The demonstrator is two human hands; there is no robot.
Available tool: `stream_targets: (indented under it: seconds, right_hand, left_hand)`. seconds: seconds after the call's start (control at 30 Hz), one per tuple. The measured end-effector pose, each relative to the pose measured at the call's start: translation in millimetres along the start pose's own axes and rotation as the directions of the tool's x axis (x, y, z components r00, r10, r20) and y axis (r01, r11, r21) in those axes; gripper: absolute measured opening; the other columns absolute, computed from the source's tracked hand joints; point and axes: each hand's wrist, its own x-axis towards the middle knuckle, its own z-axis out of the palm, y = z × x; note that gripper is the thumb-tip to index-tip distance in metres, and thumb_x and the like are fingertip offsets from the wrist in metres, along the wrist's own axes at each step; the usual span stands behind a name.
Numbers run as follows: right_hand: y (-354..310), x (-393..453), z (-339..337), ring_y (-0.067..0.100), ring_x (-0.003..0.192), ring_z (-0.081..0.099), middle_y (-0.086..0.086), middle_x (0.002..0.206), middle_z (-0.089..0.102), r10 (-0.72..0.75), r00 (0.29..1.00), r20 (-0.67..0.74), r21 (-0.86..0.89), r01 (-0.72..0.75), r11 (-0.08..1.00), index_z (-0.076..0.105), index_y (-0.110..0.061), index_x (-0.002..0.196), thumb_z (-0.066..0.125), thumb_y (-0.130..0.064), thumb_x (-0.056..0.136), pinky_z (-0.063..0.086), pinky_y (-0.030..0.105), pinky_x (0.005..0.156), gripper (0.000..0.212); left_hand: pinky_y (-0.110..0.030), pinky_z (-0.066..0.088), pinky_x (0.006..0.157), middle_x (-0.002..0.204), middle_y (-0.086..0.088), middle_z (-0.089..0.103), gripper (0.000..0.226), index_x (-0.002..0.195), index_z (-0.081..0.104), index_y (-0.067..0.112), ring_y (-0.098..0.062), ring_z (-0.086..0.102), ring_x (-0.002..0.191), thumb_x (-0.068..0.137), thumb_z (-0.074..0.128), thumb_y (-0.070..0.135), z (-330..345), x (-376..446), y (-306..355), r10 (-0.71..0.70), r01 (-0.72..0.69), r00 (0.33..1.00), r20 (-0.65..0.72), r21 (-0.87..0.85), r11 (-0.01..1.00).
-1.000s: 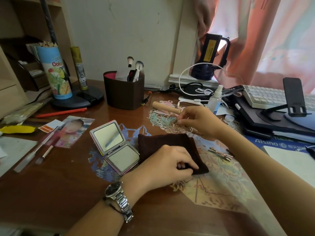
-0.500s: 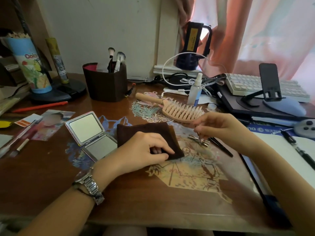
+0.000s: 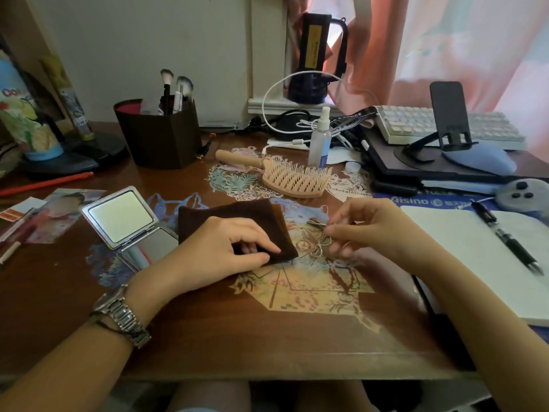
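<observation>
A dark brown cloth pouch (image 3: 225, 217) lies flat in the middle of the wooden desk (image 3: 237, 331). My left hand (image 3: 219, 251), with a metal watch on its wrist, pinches the pouch's near right corner between thumb and fingers. Just to the right, my right hand (image 3: 377, 230) pinches a small silver bow-shaped hair clip (image 3: 319, 245) at desk level. The clip sits over a cut-paper picture (image 3: 312, 286) under the desk's surface.
An open compact mirror (image 3: 124, 218) lies left of the pouch. Behind are a wooden hairbrush (image 3: 294, 178), a spray bottle (image 3: 320, 141), a brown brush holder (image 3: 160, 138). To the right lie an open notebook (image 3: 475, 257) with a pen (image 3: 511, 242), a keyboard (image 3: 439, 126) and phone stand (image 3: 448, 114).
My right hand left the hairbrush, came nearer to the silver clip and took hold of it. My left hand has stayed on the pouch corner. The view shifted right.
</observation>
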Motion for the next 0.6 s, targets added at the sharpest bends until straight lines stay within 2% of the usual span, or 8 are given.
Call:
stream_targets:
  seconds: [0.1,0.27,0.4,0.5,0.6]
  right_hand:
    - [2,0,2,0.016,0.051,0.065,0.014,0.065,0.071,0.031,0.999,-0.012,-0.047,-0.031,0.998,0.063,0.001,0.084,0.074,-0.011,0.076,0.054,0.022,0.052,0.019]
    - [5,-2,1,0.008,0.058,0.064,0.001,0.065,0.071,0.018,0.999,-0.033,-0.283,-0.027,0.959,0.069,-0.011,0.076,0.08,-0.025,0.07,0.053,0.018,0.058,0.019]
    - [6,-4,3,-0.005,0.05,0.054,-0.012,0.056,0.064,-0.008,0.998,-0.059,-0.386,-0.015,0.922,0.07,-0.015,0.074,0.081,-0.029,0.068,0.041,0.007,0.049,0.019]
    - [6,-7,3,-0.005,0.054,0.052,-0.012,0.061,0.061,-0.047,0.998,-0.038,-0.47,0.024,0.882,0.071,-0.019,0.074,0.08,-0.032,0.07,0.039,0.007,0.05,0.016]
    - [6,-10,-2,-0.002,0.059,0.053,-0.015,0.065,0.064,-0.042,0.999,-0.014,-0.467,0.03,0.884,0.072,-0.026,0.077,0.081,-0.035,0.068,0.042,0.009,0.053,0.015]
  left_hand:
    - [-0.012,0.05,0.074,0.096,0.013,0.068,0.02,0.098,0.076,0.027,-0.008,0.065,0.086,0.083,0.072,0.015,0,0,0,-0.003,0.003,1.0,0.004,-0.002,1.0]
    - [-0.013,0.051,0.075,0.096,0.012,0.068,0.02,0.099,0.076,0.026,-0.01,0.065,0.087,0.083,0.071,0.015,0,-1,0,0.0,0.0,1.0,0.008,0.001,1.0]
    - [-0.012,0.05,0.074,0.096,0.012,0.068,0.02,0.099,0.076,0.026,-0.009,0.065,0.086,0.083,0.071,0.014,0,-1,0,0.01,-0.01,1.0,0.0,0.008,1.0]
    - [-0.012,0.049,0.073,0.096,0.012,0.068,0.02,0.099,0.076,0.026,-0.008,0.065,0.086,0.083,0.072,0.014,0,-2,0,0.01,-0.01,1.0,-0.004,0.009,1.0]
    - [-0.012,0.049,0.073,0.095,0.012,0.068,0.02,0.099,0.076,0.027,-0.007,0.064,0.085,0.084,0.071,0.015,0,-1,-1,0.008,-0.008,1.0,-0.002,0.012,1.0]
